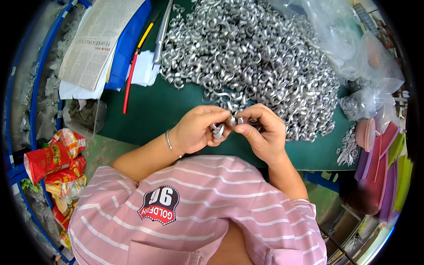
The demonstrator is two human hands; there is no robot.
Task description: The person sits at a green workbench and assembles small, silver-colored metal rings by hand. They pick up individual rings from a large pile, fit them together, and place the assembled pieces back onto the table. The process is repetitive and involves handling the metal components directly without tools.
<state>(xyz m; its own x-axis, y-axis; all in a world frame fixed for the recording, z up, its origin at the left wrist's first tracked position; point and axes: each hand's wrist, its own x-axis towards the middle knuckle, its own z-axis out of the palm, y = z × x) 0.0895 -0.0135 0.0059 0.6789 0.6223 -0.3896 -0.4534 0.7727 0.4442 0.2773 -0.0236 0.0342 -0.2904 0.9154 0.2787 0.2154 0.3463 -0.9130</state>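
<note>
Fabric of a pink striped shirt comes nearest, soft and creased. Past it, the left hand curls narrowly round a few bent shiny pieces, while the right hand pinches thumb to finger; a small metal piece sits between both hands' fingertips. I'd judge it light, stiff, rather slick and hardly fragile, best gripped by its curved sides. Beyond, a heap of silvery curls covers the smooth green tabletop; farther right lies crinkled clear plastic.

Small curved metal piece — silvery, shiny, pinched between fingertips
</note>
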